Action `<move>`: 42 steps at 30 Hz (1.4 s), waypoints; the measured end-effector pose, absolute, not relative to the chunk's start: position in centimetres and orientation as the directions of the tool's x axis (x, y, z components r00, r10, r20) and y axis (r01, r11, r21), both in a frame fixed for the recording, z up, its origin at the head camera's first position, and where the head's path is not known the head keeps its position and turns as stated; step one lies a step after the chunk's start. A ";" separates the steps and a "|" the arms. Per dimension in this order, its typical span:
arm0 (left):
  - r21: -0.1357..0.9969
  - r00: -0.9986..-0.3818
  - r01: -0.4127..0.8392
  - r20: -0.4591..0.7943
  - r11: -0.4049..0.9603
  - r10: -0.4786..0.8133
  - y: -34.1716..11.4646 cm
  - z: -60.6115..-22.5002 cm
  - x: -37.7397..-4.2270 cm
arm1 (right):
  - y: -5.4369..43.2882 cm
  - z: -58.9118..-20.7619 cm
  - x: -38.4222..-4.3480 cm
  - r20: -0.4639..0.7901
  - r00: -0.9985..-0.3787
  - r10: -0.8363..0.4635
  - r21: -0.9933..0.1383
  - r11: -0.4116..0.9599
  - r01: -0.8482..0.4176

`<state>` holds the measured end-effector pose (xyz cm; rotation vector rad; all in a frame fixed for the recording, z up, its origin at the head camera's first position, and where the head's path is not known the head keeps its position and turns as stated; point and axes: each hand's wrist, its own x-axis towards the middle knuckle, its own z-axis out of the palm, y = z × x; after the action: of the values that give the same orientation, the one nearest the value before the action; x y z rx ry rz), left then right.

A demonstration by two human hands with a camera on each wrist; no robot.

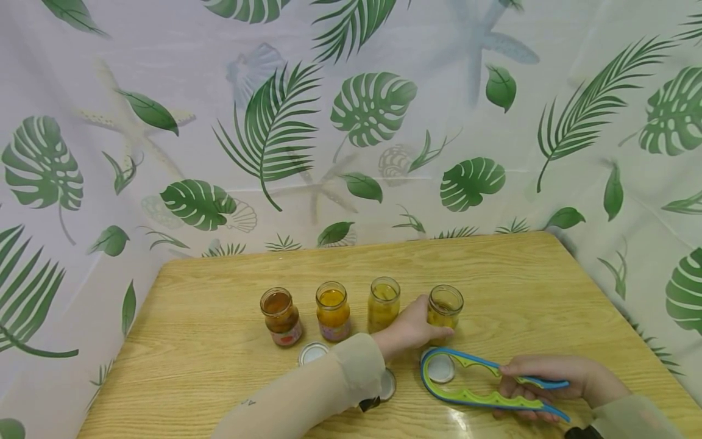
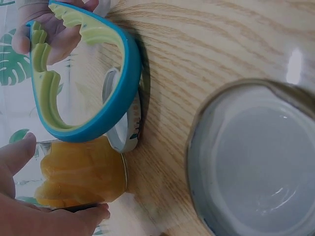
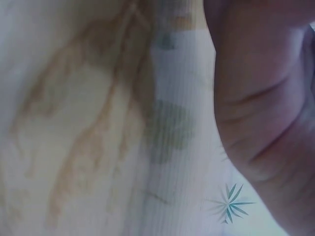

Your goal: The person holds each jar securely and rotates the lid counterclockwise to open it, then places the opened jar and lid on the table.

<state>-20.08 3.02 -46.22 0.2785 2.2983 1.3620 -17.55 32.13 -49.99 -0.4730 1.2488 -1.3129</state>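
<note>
My left hand (image 1: pixel 408 329) grips the rightmost open glass jar (image 1: pixel 445 310) on the table, its thumb across the front and its fingers on the far side. Yellow-orange fruit pieces in liquid show through that jar's glass in the left wrist view. To the right, my right hand (image 1: pixel 565 377) holds a blue and green jar opener (image 1: pixel 457 397) by its two handles. The opener's loop hangs over a metal lid (image 1: pixel 440 369) and overlaps the jar in the left wrist view. Only part of the right hand, close up, shows in the right wrist view.
Left of the gripped jar stand three more lidless jars: pale yellow (image 1: pixel 383 308), orange (image 1: pixel 333 312) and reddish brown (image 1: pixel 282 320). One lid (image 1: pixel 314 352) lies before the orange jar, another lid (image 1: pixel 387 385) beside my left sleeve. A leaf-patterned cloth (image 1: pixel 307 207) hangs behind the wooden table (image 1: pixel 208 311).
</note>
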 end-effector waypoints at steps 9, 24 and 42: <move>0.867 -0.885 -0.045 -0.264 0.496 0.383 3.0 -46.3 -20.0 | 31.7 -49.5 -17.4 -0.425 -0.204 -0.882 -0.830 0.290 0.476; 0.878 -0.887 -0.047 -0.256 0.476 0.385 3.1 -46.7 -20.2 | 32.1 -49.4 -17.7 -0.473 -0.207 -0.856 -0.832 0.357 0.425; 0.877 -0.890 -0.037 -0.248 0.480 0.384 3.0 -46.4 -19.8 | 32.1 -49.9 -17.3 -0.391 -0.300 -0.870 -0.900 0.292 0.325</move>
<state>-19.84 2.95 -46.39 0.2885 2.3177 1.3877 -17.31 32.07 -49.85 -0.5477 1.4015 -1.3008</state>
